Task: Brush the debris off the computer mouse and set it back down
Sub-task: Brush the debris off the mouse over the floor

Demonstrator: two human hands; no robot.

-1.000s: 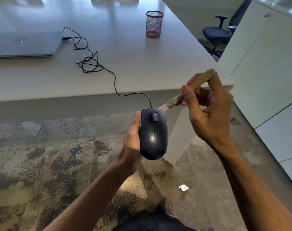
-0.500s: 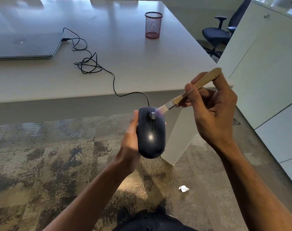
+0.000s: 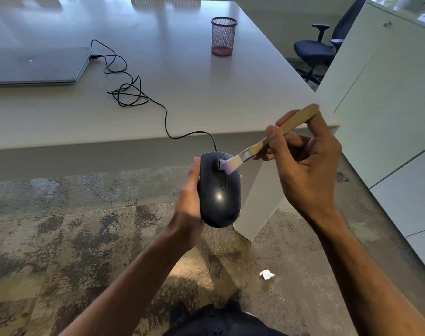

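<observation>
While it is held up in the air in front of the desk edge, the black computer mouse (image 3: 220, 192) sits in the left hand (image 3: 188, 204), above the carpet and not on the desk. The left hand is curled around the mouse from the left side and from below, with the thumb lying along the left edge and fingertips just peeking out on the right. The top of the mouse faces up, and its wheel end points away toward the desk. The soft pale tip of a small brush (image 3: 259, 145) touches the mouse right by the scroll wheel. The right hand (image 3: 308, 170) is closed around the wooden handle of the brush, pinching it between the thumb and the fingers, and the handle sticks up and to the right. A thin black cord (image 3: 166, 120) runs from the front of the mouse up onto the white desk (image 3: 206, 93), where it makes a messy loop and goes on toward a closed laptop (image 3: 37, 66). A red mesh cup (image 3: 223, 36) stands farther back on the desk. A small white scrap (image 3: 266, 274) lies on the carpet (image 3: 61, 226) below the right arm.
</observation>
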